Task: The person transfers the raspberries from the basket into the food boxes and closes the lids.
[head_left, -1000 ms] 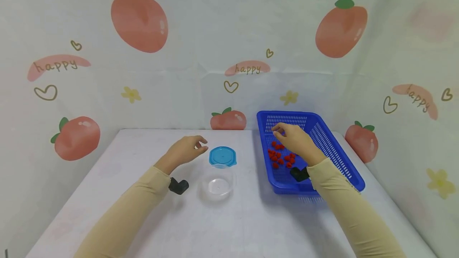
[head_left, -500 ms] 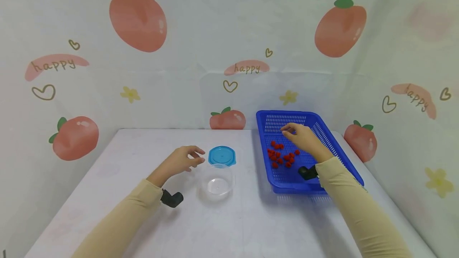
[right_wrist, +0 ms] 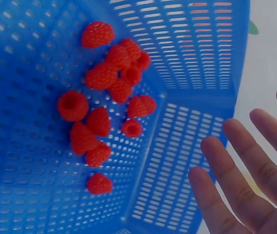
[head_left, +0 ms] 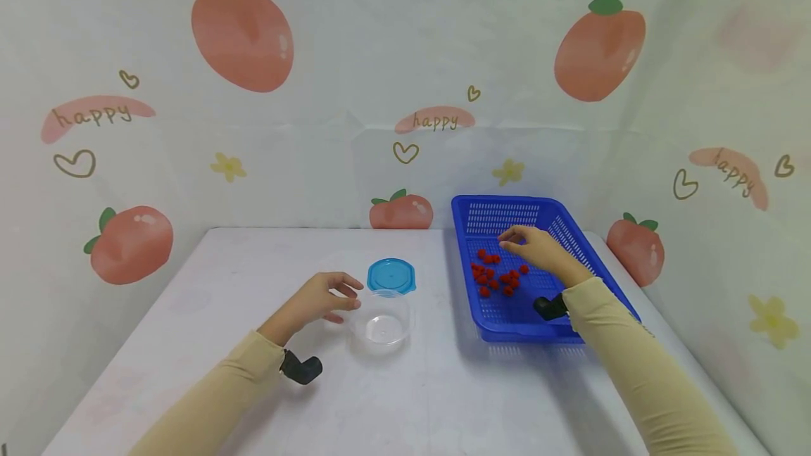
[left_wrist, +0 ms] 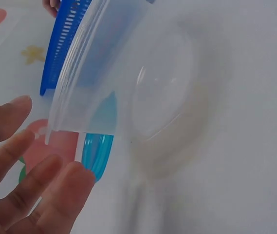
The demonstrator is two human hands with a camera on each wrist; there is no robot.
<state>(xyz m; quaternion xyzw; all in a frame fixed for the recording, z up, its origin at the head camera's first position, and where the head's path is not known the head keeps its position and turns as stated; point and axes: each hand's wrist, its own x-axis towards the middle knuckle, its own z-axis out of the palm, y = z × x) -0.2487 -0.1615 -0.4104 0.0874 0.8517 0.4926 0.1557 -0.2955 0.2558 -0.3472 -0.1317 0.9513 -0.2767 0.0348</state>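
A clear round plastic tub stands on the table in the head view. My left hand is just left of its rim, fingers relaxed and holding nothing. In the left wrist view the fingertips appear apart from the tub's wall. Over the blue basket hangs my right hand, fingers loosely bent and nothing in them. Several raspberries lie on the basket floor, nearer its left side; the right wrist view shows the raspberries clustered below the hand.
Behind the tub a turquoise lid lies flat on the white table. A printed cloth wall closes off the back and both sides. The basket's raised slotted walls surround the raspberries.
My left hand has come down and nearer to me, to the tub's left side. The right hand has shifted slightly right over the basket, uncovering another raspberry. Tub and lid stay put.
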